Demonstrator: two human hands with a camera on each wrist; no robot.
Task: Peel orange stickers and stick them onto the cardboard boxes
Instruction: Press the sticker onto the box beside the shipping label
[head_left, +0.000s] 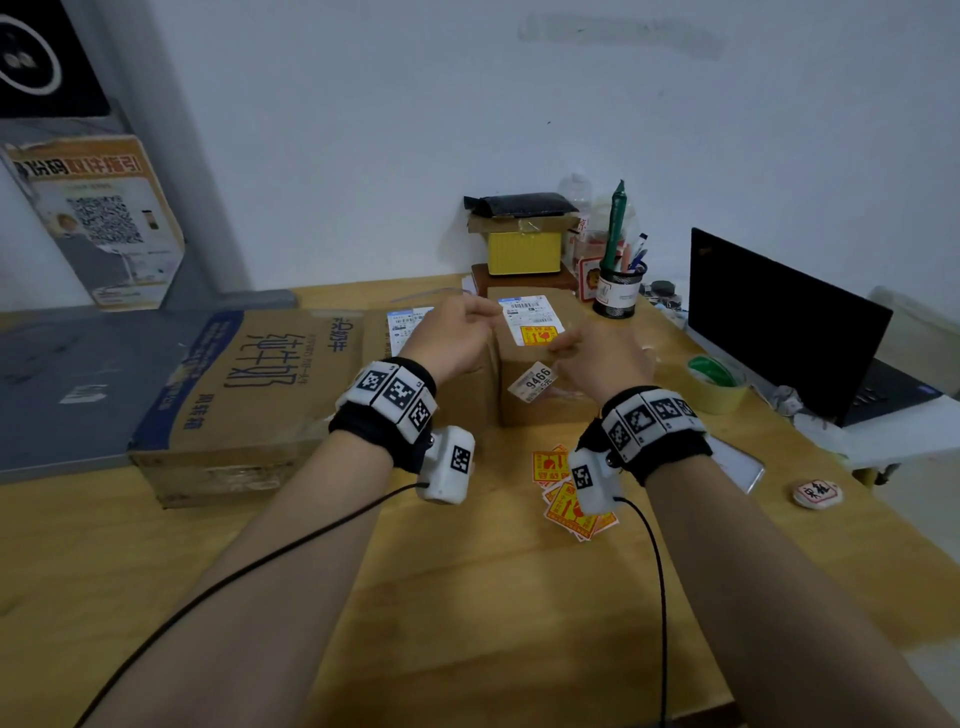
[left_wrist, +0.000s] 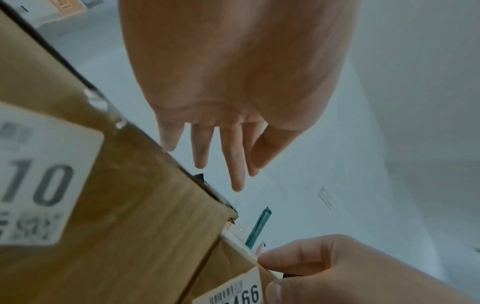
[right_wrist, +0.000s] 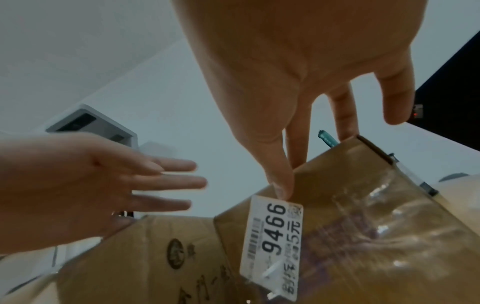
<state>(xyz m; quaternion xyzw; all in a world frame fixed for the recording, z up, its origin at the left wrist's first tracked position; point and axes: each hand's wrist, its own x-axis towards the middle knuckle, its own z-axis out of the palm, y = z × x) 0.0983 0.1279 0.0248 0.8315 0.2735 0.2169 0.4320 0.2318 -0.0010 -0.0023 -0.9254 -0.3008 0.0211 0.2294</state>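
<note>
A small cardboard box (head_left: 540, 410) with a "9466" label (right_wrist: 275, 242) stands mid-table; an orange sticker (head_left: 537, 335) lies on its top below a white shipping label. My right hand (head_left: 587, 353) rests on this box: the thumb (right_wrist: 281, 185) presses the front face at the top edge, and the straight fingers lie on the top. My left hand (head_left: 457, 338) hovers with straight fingers (left_wrist: 231, 160) over the neighbouring box (left_wrist: 116, 205) and holds nothing. A loose pile of orange stickers (head_left: 558, 486) lies on the table under my right wrist.
A large flat printed carton (head_left: 249, 395) lies to the left. A black laptop (head_left: 779, 322), a roll of tape (head_left: 719, 387) and a mesh pen holder (head_left: 621, 291) stand to the right. A yellow box (head_left: 524, 252) sits at the back by the wall.
</note>
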